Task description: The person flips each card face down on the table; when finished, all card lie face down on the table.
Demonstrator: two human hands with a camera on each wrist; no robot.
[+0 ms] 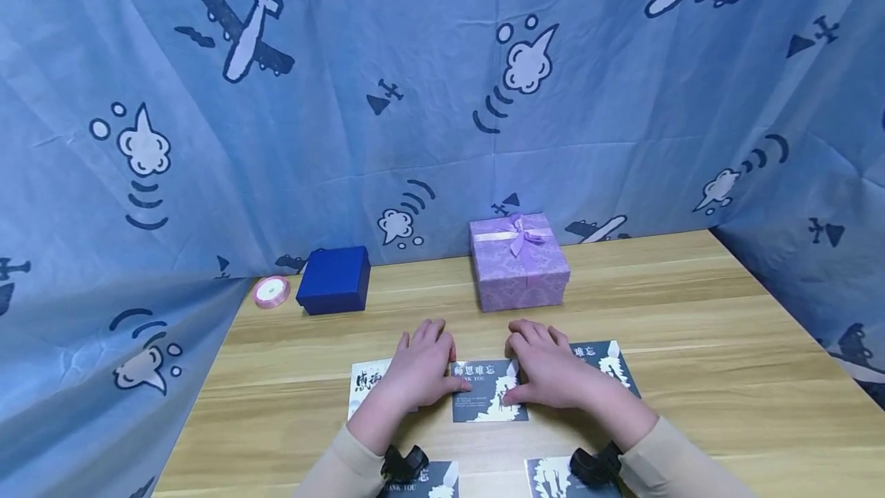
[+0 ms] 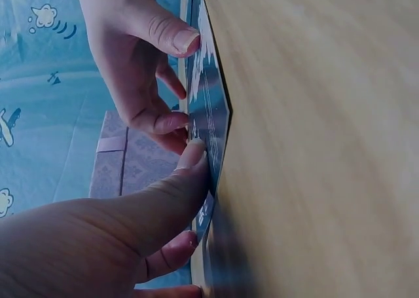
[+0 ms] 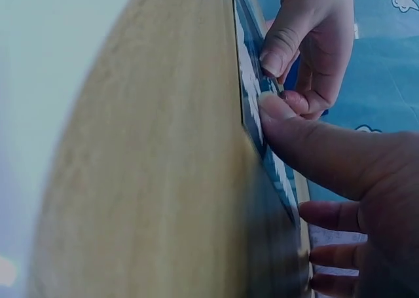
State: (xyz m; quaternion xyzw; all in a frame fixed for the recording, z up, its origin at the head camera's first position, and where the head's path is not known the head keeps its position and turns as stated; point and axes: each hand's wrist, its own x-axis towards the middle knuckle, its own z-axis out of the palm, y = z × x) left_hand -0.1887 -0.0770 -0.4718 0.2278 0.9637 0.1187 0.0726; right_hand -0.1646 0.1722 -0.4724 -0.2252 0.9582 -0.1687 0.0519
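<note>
Left hand (image 1: 420, 367) at 9 o'clock on card (image 1: 486, 396), right hand (image 1: 551, 372) at 3, fingers loose; likely squaring it, next needs light release.

Ahead, the purple box (image 1: 520, 283) obstructs the right hand (image 1: 553, 371), with passable space leftward.

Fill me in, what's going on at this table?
A person's left hand and right hand are both at the middle card, thumbs on its printed face. It lies between a white card on the left and a dark card on the right, with more cards nearer the person. A blue box and a purple box stand farther back, both lidded.
</note>
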